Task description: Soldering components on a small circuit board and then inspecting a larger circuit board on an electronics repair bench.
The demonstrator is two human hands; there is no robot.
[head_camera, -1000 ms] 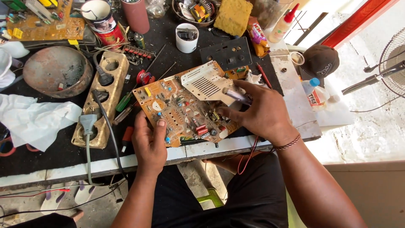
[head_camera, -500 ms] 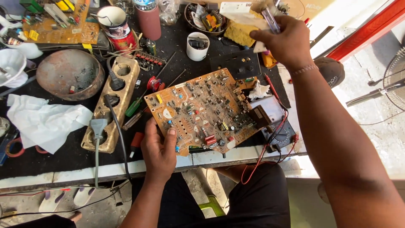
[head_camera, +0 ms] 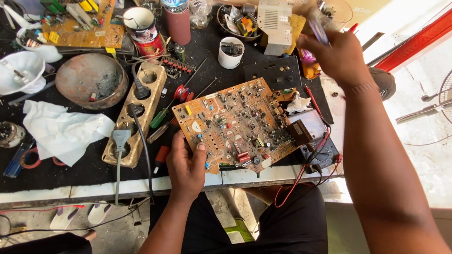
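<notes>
We see a tan circuit board [head_camera: 238, 124] lying component side up at the bench's [head_camera: 56, 176] near edge, its long axis running diagonally from near left to far right. Our left hand [head_camera: 187, 169] grips its near-left corner, thumb on top. Our right hand [head_camera: 335, 55] is raised over the far right, closed around a slim blurred tool [head_camera: 318, 29]. A multimeter [head_camera: 316, 143] sits just right of the board; a wooden socket strip [head_camera: 136, 113] lies to its left.
</notes>
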